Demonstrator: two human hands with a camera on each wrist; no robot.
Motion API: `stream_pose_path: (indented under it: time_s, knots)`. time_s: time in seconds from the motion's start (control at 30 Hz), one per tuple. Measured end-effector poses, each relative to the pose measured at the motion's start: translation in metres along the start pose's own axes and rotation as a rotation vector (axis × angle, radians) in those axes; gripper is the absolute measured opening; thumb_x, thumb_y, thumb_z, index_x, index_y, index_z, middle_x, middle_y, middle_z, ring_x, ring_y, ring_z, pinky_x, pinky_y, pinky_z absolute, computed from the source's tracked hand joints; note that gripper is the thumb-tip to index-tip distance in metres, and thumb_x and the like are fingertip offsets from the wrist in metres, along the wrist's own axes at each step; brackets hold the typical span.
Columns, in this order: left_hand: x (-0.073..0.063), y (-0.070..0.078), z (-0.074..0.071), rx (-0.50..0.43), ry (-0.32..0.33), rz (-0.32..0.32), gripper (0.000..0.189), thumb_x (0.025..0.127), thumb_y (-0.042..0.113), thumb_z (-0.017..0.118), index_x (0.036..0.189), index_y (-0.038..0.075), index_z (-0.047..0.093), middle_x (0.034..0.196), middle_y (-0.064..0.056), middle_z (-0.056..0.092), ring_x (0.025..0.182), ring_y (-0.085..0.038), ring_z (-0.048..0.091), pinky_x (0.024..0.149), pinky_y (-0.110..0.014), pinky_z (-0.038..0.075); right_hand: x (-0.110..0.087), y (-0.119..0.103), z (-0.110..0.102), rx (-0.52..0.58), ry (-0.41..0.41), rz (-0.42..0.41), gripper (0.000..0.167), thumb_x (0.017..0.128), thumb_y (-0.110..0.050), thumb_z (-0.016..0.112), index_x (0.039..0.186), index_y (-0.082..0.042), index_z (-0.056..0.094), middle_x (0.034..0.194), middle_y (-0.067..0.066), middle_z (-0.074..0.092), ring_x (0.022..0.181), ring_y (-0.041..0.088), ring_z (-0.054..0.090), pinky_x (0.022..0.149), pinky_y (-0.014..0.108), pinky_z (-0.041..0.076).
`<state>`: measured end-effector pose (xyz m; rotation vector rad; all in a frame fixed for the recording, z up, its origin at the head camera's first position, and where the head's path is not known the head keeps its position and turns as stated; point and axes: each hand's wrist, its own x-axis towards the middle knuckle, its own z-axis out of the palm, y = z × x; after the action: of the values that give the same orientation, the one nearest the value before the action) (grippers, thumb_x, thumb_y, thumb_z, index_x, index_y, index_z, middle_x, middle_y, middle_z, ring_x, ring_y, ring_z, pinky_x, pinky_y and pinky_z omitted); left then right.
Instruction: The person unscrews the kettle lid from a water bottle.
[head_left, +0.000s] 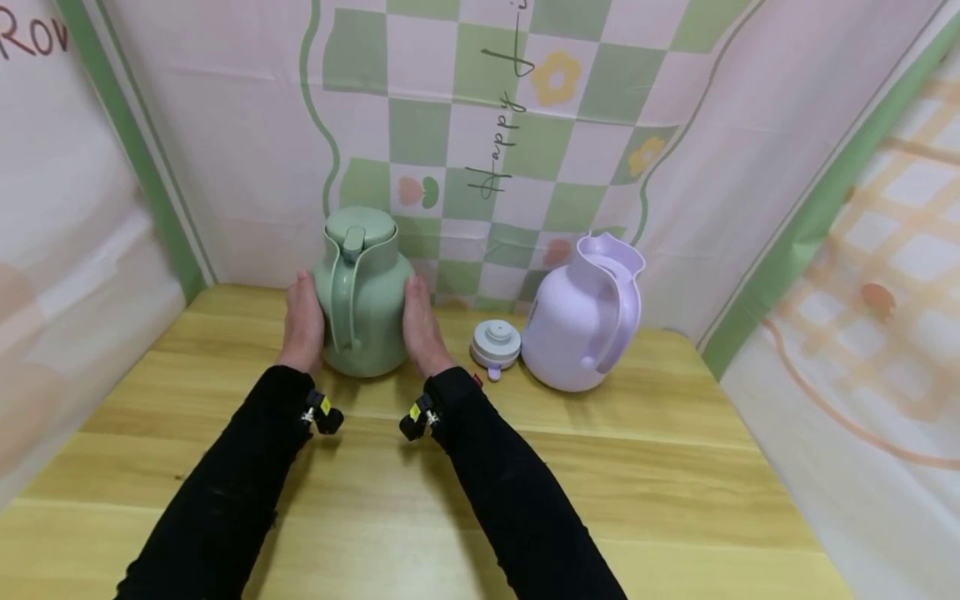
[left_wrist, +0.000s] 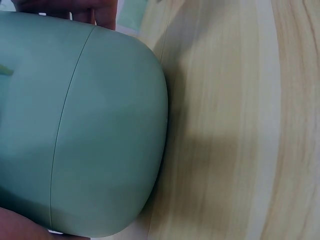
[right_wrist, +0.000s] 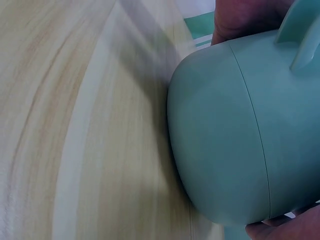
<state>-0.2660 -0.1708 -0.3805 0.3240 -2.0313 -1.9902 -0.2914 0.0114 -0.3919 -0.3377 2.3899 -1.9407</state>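
Note:
A green vacuum jug [head_left: 372, 312], its lid on and its handle facing me, stands upright on the wooden table. From its left side my left hand [head_left: 302, 325] holds the body; my right hand [head_left: 423, 325] holds the other side at a similar height. Both wrist views show the smooth green body [left_wrist: 110, 125] up close, with fingers [left_wrist: 82, 7] lying round its side. To the right stands a lilac jug [head_left: 573, 329] with its mouth uncovered. A grey and white stopper [head_left: 496, 343] with a small lilac tab lies just left of the lilac jug.
The wooden table [head_left: 420, 525] stretches toward me. Behind the jugs hangs a checked green and white cloth [head_left: 487, 125]; printed cloth walls [head_left: 97, 192] close in both sides. Small cameras [head_left: 326, 414] are strapped at both wrists over black sleeves.

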Motion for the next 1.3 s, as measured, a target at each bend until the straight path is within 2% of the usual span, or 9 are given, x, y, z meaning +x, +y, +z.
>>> stream_pose_path:
  time_s: [0.17,0.27,0.4,0.5,0.63,0.87,1.0,1.13,1.3]
  knots:
    - [-0.003,0.0,0.002,-0.018,-0.011,0.023,0.057,0.109,0.061,0.015,0.098,0.015,0.048,0.121,-0.007,0.045,0.123,-0.02,0.04,0.113,-0.037,0.029,-0.004,0.002,-0.001,0.016,0.006,-0.05,0.079,0.107,-0.067,0.01,0.169,-0.018,0.013,0.175,0.002,0.018,0.16,0.02,0.016,0.13,0.042,0.012]
    - [-0.008,0.001,0.001,0.013,-0.045,-0.019,0.072,0.106,0.068,0.011,0.136,0.014,0.049,0.148,-0.009,0.04,0.143,-0.02,0.032,0.123,-0.039,0.021,-0.006,0.003,-0.003,0.011,0.006,-0.064,0.08,0.107,-0.067,0.011,0.169,-0.017,0.013,0.175,0.002,0.018,0.161,0.02,0.016,0.13,0.042,0.012]
    - [-0.014,0.002,-0.001,0.062,-0.102,-0.098,0.088,0.099,0.079,0.007,0.169,0.025,0.009,0.174,0.002,0.01,0.16,-0.018,0.005,0.13,-0.042,0.004,-0.009,0.003,-0.006,-0.005,-0.015,-0.061,0.08,0.107,-0.068,0.011,0.17,-0.019,0.011,0.176,0.001,0.015,0.161,0.021,0.013,0.13,0.044,0.01]
    - [-0.016,0.002,-0.002,0.027,-0.143,-0.099,0.088,0.099,0.079,0.007,0.166,0.024,0.018,0.173,0.001,0.012,0.16,-0.019,0.007,0.13,-0.043,0.004,-0.011,0.002,-0.01,0.002,-0.05,-0.04,0.079,0.105,-0.071,0.011,0.17,-0.024,0.011,0.175,0.001,0.015,0.161,0.022,0.014,0.13,0.047,0.01]
    - [-0.019,0.001,-0.006,-0.002,-0.207,-0.015,0.082,0.104,0.072,0.008,0.161,0.015,0.025,0.167,-0.005,0.018,0.156,-0.019,0.012,0.129,-0.042,0.006,-0.013,0.001,-0.017,0.029,-0.113,-0.025,0.079,0.105,-0.071,0.021,0.169,-0.026,0.012,0.175,0.004,0.017,0.161,0.025,0.016,0.129,0.05,0.012]
    - [-0.019,-0.004,-0.016,0.137,-0.331,0.16,0.074,0.111,0.054,0.013,0.162,-0.001,0.014,0.16,-0.022,0.022,0.151,-0.032,0.018,0.127,-0.051,0.012,-0.018,0.0,-0.036,0.016,-0.268,-0.04,0.083,0.102,-0.068,0.046,0.168,-0.036,0.006,0.174,0.007,0.017,0.159,0.027,0.021,0.128,0.05,0.019]
    - [-0.022,-0.005,-0.025,0.19,-0.424,0.189,0.079,0.111,0.052,0.029,0.165,0.001,0.0,0.167,-0.028,0.014,0.155,-0.039,0.015,0.127,-0.057,0.012,-0.019,0.002,-0.04,0.035,-0.327,-0.079,0.09,0.099,-0.058,0.063,0.167,-0.038,0.007,0.171,0.009,0.024,0.155,0.028,0.03,0.126,0.049,0.026]
    - [-0.026,-0.003,-0.033,0.211,-0.527,0.195,0.106,0.1,0.066,0.052,0.166,0.009,-0.008,0.17,-0.024,0.006,0.157,-0.041,0.013,0.127,-0.061,0.013,-0.019,0.005,-0.04,0.099,-0.351,-0.11,0.097,0.095,-0.038,0.076,0.166,-0.035,0.01,0.163,0.009,0.034,0.148,0.028,0.04,0.122,0.048,0.034]
    - [-0.028,0.001,-0.035,0.231,-0.572,0.224,0.11,0.093,0.042,0.079,0.166,0.015,0.001,0.165,-0.017,0.02,0.15,-0.036,0.027,0.123,-0.062,0.023,-0.021,0.005,-0.04,0.127,-0.36,-0.134,0.103,0.09,-0.02,0.082,0.165,-0.038,0.013,0.157,0.006,0.04,0.142,0.026,0.046,0.117,0.046,0.04]
